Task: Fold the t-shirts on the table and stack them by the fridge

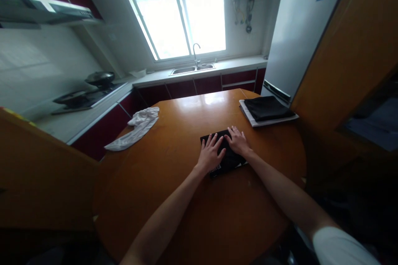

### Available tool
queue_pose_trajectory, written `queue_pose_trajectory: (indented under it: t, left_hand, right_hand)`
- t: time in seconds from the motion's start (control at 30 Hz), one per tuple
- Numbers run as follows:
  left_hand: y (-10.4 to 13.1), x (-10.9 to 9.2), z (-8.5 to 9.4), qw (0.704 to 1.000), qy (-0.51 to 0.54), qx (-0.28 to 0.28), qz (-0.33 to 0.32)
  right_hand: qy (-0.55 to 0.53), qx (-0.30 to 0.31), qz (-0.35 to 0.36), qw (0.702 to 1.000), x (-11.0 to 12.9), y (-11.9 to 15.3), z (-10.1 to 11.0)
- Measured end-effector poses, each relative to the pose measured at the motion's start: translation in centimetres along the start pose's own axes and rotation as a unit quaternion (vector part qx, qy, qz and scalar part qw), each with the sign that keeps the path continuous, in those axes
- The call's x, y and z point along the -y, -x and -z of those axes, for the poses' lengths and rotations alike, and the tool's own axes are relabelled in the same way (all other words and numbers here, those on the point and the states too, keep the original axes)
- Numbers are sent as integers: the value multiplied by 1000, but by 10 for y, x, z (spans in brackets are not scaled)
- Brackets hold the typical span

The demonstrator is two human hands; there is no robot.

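Note:
A folded black cloth point(228, 160) with some white lettering near its front edge lies flat on the brown wooden table point(174, 145). My left hand point(212, 153) rests palm down on its left part, fingers spread. On the upper right part lies my right hand point(238, 140), also palm down with fingers apart. Both hands touch the cloth without gripping it, and they hide part of its surface.
A stack of folded cloth, black point(269, 108) over white, sits at the table's back right. A crumpled white cloth point(137, 130) lies at the left edge. Beyond are a counter with a sink point(192, 68), a stove point(90, 97) and a fridge point(298, 29).

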State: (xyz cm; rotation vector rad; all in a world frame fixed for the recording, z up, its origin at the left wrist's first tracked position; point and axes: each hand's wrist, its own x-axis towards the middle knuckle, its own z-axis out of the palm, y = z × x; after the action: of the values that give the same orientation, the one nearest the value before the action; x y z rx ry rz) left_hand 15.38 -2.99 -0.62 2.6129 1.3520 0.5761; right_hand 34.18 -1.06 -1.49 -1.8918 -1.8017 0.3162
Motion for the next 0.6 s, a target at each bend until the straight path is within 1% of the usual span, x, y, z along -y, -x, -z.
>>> queue_pose_trajectory:
  t: [0.07,0.1,0.17,0.27,0.33,0.37,0.47,0.53,0.6]
  left_hand:
    - [5,-5,-3,999,15,29,2]
    - [6,-6,-3,999,26,31,5]
    - [6,-7,-2,999,53,1,7]
    - [1,-1,5,989,105,-105,13]
    - [-5,7,9,973,144,-175,34]
    - [-7,13,10,964,165,-202,50]
    - [-14,30,9,934,231,-252,106]
    - [-17,40,7,913,269,-276,136]
    - [-19,45,5,898,293,-290,155]
  right_hand:
    - [-54,-52,-49,996,-6,-3,10]
    - [-75,-73,-82,991,-10,-4,16]
    - [-98,-83,-141,982,-20,-4,31]
    - [-112,-45,-180,976,-32,1,50]
    - [-123,-13,-193,973,-35,5,58]
    - [-129,2,-200,971,-35,7,60]
    - [-144,43,-228,962,-29,7,64]
    - [-155,64,-247,954,-22,4,66]
    - [-167,74,-261,948,-16,2,68]
